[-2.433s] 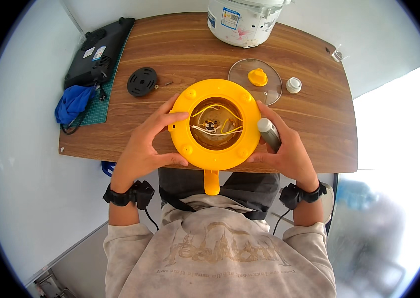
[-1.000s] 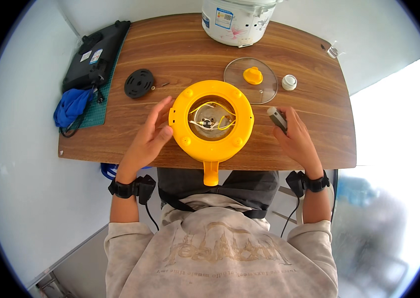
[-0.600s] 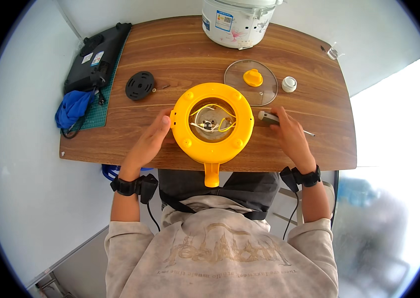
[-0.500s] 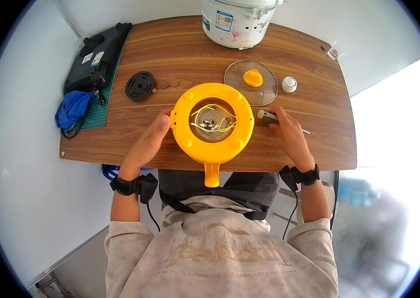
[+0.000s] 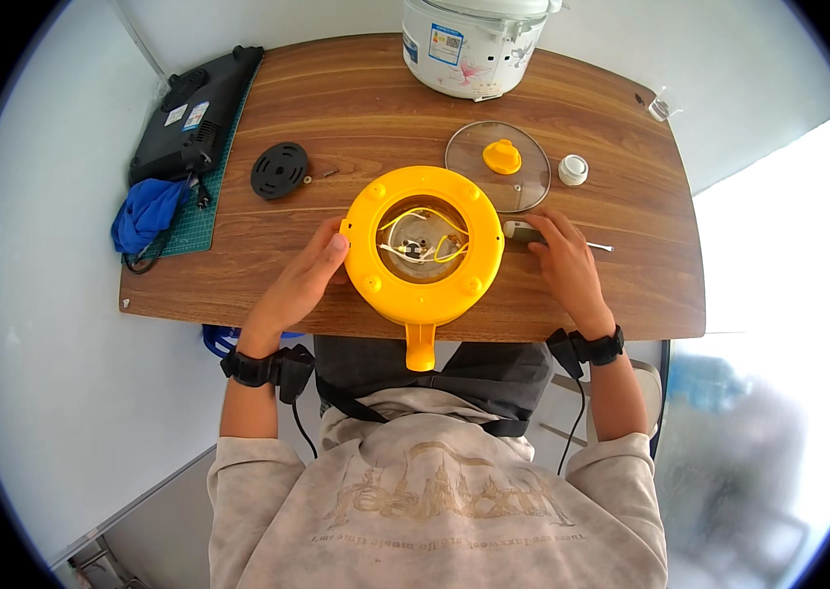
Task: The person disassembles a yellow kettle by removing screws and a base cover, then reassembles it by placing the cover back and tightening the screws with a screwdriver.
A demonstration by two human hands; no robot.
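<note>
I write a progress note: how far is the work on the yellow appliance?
Done: black round cover lies off, wiring exposed in the yellow round plastic appliance base. In hand: left hand steadies it; right hand rests on the slim screwdriver. Left: cover not refitted.

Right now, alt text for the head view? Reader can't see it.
Seen from above, a seated person steadies an upturned yellow appliance base, wires showing inside it, with the left hand on its rim, while the right hand rests on a screwdriver lying on the wooden table. Behind it lie a glass lid, a black disc and a white rice cooker.
</note>
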